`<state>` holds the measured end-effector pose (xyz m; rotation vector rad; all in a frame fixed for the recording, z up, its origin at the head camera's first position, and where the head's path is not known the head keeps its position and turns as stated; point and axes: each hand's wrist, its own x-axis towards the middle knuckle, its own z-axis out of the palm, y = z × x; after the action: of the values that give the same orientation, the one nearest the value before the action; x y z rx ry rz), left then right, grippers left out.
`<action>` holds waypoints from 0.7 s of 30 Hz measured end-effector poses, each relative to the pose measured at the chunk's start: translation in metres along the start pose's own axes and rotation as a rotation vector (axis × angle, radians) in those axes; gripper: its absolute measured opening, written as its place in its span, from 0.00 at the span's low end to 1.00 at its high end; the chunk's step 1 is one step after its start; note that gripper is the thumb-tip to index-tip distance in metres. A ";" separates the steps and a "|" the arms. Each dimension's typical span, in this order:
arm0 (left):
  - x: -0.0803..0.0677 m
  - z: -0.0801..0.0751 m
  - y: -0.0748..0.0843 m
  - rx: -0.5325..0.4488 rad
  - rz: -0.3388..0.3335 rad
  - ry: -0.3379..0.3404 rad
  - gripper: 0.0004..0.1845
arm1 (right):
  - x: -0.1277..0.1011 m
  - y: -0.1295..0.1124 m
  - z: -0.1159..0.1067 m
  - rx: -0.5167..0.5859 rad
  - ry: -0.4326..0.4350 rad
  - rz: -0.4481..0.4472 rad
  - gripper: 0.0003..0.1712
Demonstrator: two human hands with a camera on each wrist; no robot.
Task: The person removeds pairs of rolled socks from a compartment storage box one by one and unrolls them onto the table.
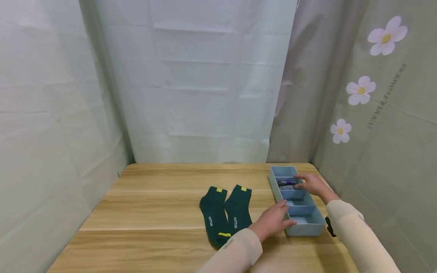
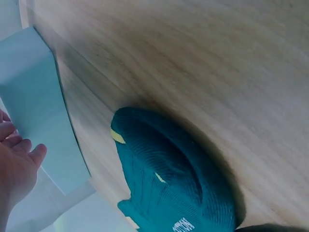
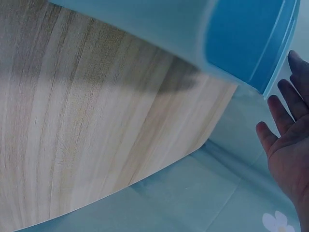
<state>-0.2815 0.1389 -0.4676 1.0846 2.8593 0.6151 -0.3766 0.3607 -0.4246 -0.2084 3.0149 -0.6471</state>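
A light blue divided storage box (image 1: 305,230) sits at the right side of the wooden table. My left hand (image 1: 273,220) is by its left wall near the front corner, thumb and fingers spread apart. In the left wrist view the fingertips overlap the box wall. Over the box's right rim, farther back, reaches my right hand (image 1: 312,184); the right wrist view shows its fingers loosely extended and holding nothing. One compartment holds small dark folded items (image 1: 286,183). Left of the box lie two dark green socks (image 1: 213,212) with yellow tabs and the word COTTON, flat and side by side.
The wooden table (image 1: 153,208) carries everything. Pale curtains (image 1: 205,94) hang behind and on both sides, the right one (image 1: 385,151) printed with white flowers. A small black object (image 1: 330,226) shows beside the right sleeve.
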 end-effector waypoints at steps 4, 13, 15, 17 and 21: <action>0.002 0.002 0.002 0.000 -0.023 -0.016 0.34 | 0.004 0.003 0.003 0.000 -0.008 -0.015 0.27; 0.001 0.002 0.004 0.002 -0.040 -0.047 0.34 | 0.011 0.006 0.005 0.021 -0.008 -0.050 0.25; 0.001 0.001 0.005 0.000 -0.037 -0.049 0.34 | 0.014 0.007 0.005 0.034 -0.021 -0.059 0.25; 0.001 0.000 0.005 0.004 -0.032 -0.049 0.34 | 0.016 0.008 0.004 0.065 -0.038 -0.057 0.24; 0.000 -0.001 0.007 0.000 -0.042 -0.058 0.34 | 0.017 0.010 0.001 0.124 -0.080 -0.047 0.22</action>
<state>-0.2775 0.1435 -0.4638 1.0217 2.8249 0.5713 -0.3946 0.3665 -0.4301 -0.2922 2.8897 -0.8058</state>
